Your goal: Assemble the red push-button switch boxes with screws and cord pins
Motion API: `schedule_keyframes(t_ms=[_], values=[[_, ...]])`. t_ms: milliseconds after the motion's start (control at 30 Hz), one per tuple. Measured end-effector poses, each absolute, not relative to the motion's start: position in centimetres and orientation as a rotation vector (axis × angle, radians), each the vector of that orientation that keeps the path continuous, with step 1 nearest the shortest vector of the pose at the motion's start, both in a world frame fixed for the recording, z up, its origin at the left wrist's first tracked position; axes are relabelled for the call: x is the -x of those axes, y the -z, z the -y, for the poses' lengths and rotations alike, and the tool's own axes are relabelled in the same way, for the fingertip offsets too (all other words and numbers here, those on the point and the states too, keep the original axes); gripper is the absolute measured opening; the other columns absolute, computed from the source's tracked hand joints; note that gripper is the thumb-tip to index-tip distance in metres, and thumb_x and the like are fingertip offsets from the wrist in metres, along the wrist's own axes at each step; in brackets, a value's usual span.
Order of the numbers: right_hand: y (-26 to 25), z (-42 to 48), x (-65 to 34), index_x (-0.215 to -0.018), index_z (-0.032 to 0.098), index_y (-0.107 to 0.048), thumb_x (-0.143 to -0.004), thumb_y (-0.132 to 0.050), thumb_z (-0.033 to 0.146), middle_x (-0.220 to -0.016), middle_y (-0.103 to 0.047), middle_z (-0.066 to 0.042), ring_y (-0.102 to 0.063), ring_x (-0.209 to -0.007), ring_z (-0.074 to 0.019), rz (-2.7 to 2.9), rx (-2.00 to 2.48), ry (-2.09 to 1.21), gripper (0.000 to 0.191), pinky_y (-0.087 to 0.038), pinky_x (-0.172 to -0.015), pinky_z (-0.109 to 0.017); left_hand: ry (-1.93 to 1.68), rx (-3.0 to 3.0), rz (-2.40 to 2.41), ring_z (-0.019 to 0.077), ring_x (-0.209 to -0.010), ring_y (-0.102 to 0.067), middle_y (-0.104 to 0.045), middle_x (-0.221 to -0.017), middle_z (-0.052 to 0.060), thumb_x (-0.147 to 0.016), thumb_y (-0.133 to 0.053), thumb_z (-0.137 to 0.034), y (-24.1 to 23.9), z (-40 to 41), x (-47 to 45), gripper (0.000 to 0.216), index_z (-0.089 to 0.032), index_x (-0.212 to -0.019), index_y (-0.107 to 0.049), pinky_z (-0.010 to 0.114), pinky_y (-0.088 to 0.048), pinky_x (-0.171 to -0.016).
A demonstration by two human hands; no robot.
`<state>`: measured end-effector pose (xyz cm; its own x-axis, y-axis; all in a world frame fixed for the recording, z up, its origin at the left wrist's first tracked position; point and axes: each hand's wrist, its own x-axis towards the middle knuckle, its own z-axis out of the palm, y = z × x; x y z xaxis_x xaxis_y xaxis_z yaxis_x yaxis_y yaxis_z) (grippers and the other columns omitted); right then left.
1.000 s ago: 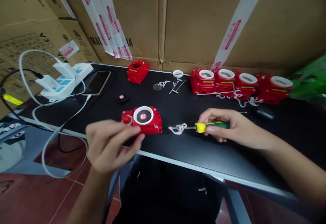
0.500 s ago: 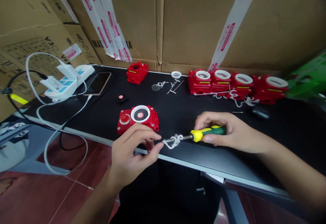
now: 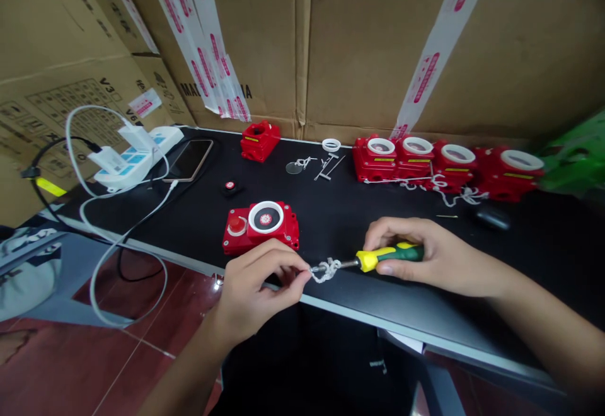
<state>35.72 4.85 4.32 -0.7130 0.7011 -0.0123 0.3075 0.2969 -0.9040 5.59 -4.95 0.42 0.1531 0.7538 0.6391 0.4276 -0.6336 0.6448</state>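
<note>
My right hand (image 3: pixel 425 255) grips a screwdriver (image 3: pixel 394 256) by its yellow and green handle, its shaft pointing left. A knotted white cord (image 3: pixel 328 270) is wound around the shaft near the tip. My left hand (image 3: pixel 269 290) pinches the cord's end between thumb and forefinger, right by the screwdriver tip; its fingertips hide anything small in the pinch. Just beyond my left hand lies a red alarm-like housing (image 3: pixel 235 239) with a red button and a white ring (image 3: pixel 265 217) around a dark round window.
Several red housings (image 3: pixel 375 170) with white rings stand at the back right, white string before them. Another red housing (image 3: pixel 259 140), a loose white ring (image 3: pixel 331 145) and small metal parts (image 3: pixel 326 169) lie at the back. Phone (image 3: pixel 190 160), power strip (image 3: pixel 137 159) and cables occupy the left.
My left thumb and forefinger have closed together on the cord's end at the screwdriver tip. The view has shifted slightly; the screwdriver stays in my right hand.
</note>
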Motion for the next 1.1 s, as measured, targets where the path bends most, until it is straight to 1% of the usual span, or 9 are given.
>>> schedule_keyframes(t_ms=[167, 300, 400, 567, 700, 867, 967, 1100], values=[[-3.85, -5.09, -35.69, -0.103, 0.022, -0.081, -0.091, -0.089, 0.043, -0.094, -0.08, -0.005, -0.076, -0.086, -0.0198, 2.166, 0.931, -1.453, 0.026, -0.059, -0.081, -0.03, -1.496, -2.141, -1.157, 0.0073, -0.066, -0.067, -0.075, -0.084, -0.002, -0.093, -0.077, -0.002, 0.09, 4.88, -5.78, 0.017, -0.018, -0.097, -0.075, 0.017, -0.058, -0.06], [-3.54, -5.3, -35.65, -0.103, 0.022, -0.08, -0.092, -0.088, 0.044, -0.095, -0.08, -0.006, -0.075, -0.085, -0.0203, 2.161, 0.936, -1.441, 0.026, -0.059, -0.081, -0.031, -1.487, -2.119, -1.155, 0.0072, -0.068, -0.069, -0.076, -0.088, -0.001, -0.095, -0.076, -0.003, 0.49, 4.63, -5.69, 0.017, -0.019, -0.101, -0.075, 0.017, -0.06, -0.062], [-3.5, -5.34, -35.54, -0.103, 0.021, -0.08, -0.092, -0.088, 0.043, -0.095, -0.079, -0.006, -0.075, -0.084, -0.0206, 2.153, 0.925, -1.415, 0.027, -0.059, -0.079, -0.031, -1.497, -1.973, -1.173, 0.0063, -0.064, -0.068, -0.072, -0.092, 0.0, -0.095, -0.076, -0.004, 0.68, 4.54, -5.63, 0.017, -0.019, -0.105, -0.076, 0.017, -0.061, -0.057], [-3.5, -5.27, -35.56, -0.102, 0.022, -0.078, -0.089, -0.091, 0.038, -0.097, -0.075, -0.005, -0.071, -0.085, -0.0182, 2.162, 0.863, -1.321, 0.024, -0.055, -0.077, -0.028, -1.54, -1.891, -1.122, 0.0059, -0.06, -0.068, -0.068, -0.091, -0.001, -0.093, -0.074, -0.003, 0.51, 4.57, -5.59, 0.016, -0.018, -0.101, -0.074, 0.017, -0.06, -0.052], [-3.51, -5.19, -35.66, -0.104, 0.022, -0.077, -0.09, -0.091, 0.035, -0.099, -0.074, -0.005, -0.07, -0.087, -0.018, 2.184, 0.816, -1.326, 0.024, -0.054, -0.079, -0.029, -1.539, -1.916, -1.123, 0.0064, -0.061, -0.068, -0.069, -0.09, -0.001, -0.091, -0.075, -0.002, 0.28, 4.54, -5.57, 0.018, -0.018, -0.1, -0.074, 0.017, -0.06, -0.053], [-3.49, -5.06, -35.52, -0.104, 0.022, -0.076, -0.091, -0.09, 0.034, -0.098, -0.072, -0.004, -0.069, -0.087, -0.0173, 2.185, 0.786, -1.332, 0.022, -0.054, -0.079, -0.028, -1.527, -1.949, -1.131, 0.0072, -0.064, -0.068, -0.07, -0.086, -0.001, -0.091, -0.075, -0.002, 0.24, 4.54, -5.55, 0.017, -0.018, -0.097, -0.074, 0.017, -0.059, -0.055], [-3.39, -5.06, -35.46, -0.106, 0.023, -0.075, -0.091, -0.09, 0.032, -0.1, -0.072, -0.003, -0.069, -0.089, -0.0172, 2.207, 0.763, -1.32, 0.022, -0.054, -0.082, -0.028, -1.506, -1.949, -1.134, 0.0071, -0.064, -0.067, -0.07, -0.087, -0.001, -0.091, -0.074, -0.001, 0.22, 4.47, -5.54, 0.018, -0.019, -0.096, -0.074, 0.017, -0.059, -0.055], [-3.54, -5.07, -35.47, -0.106, 0.024, -0.075, -0.093, -0.088, 0.03, -0.102, -0.071, -0.003, -0.069, -0.09, -0.0169, 2.262, 0.746, -1.264, 0.019, -0.054, -0.084, -0.029, -1.481, -2.028, -1.158, 0.0058, -0.064, -0.066, -0.07, -0.085, -0.002, -0.089, -0.074, 0.001, 0.1, 4.29, -5.66, 0.02, -0.018, -0.094, -0.073, 0.015, -0.059, -0.056]])
